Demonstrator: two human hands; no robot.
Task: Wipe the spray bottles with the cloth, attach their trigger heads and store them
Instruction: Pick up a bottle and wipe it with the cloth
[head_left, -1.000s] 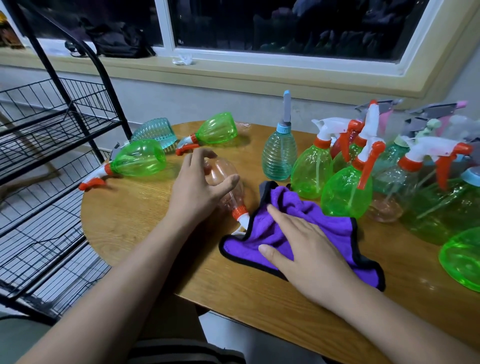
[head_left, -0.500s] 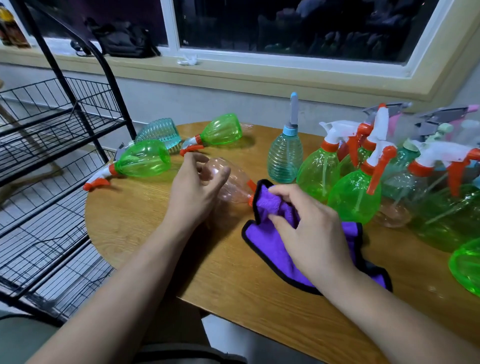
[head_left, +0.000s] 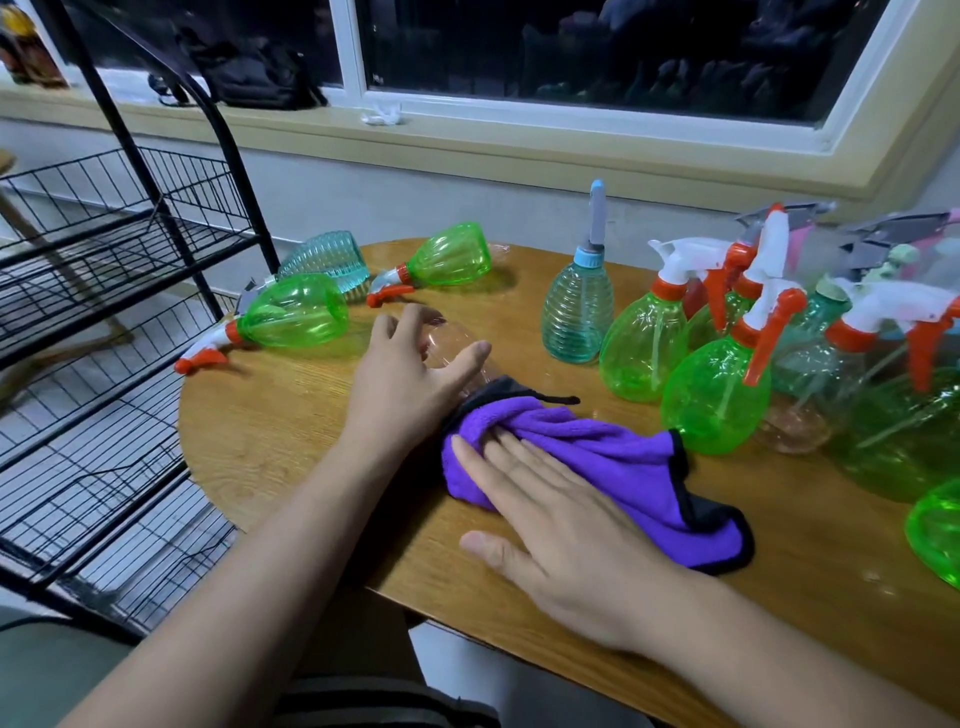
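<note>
A clear pinkish spray bottle lies on its side on the round wooden table. My left hand holds it from above, fingers and thumb curved round its body. The purple cloth with black trim is draped over the bottle's neck end, hiding the trigger head. My right hand lies flat on the cloth with straight fingers, pressing it down.
Two green bottles and a teal one lie at the table's back left. An upright teal bottle and several green trigger bottles crowd the right. A black wire rack stands at left.
My right hand, which pinched the cloth's corner up by the bottle neck, now lies flat on the cloth draped over that end. My left hand stays on the bottle.
</note>
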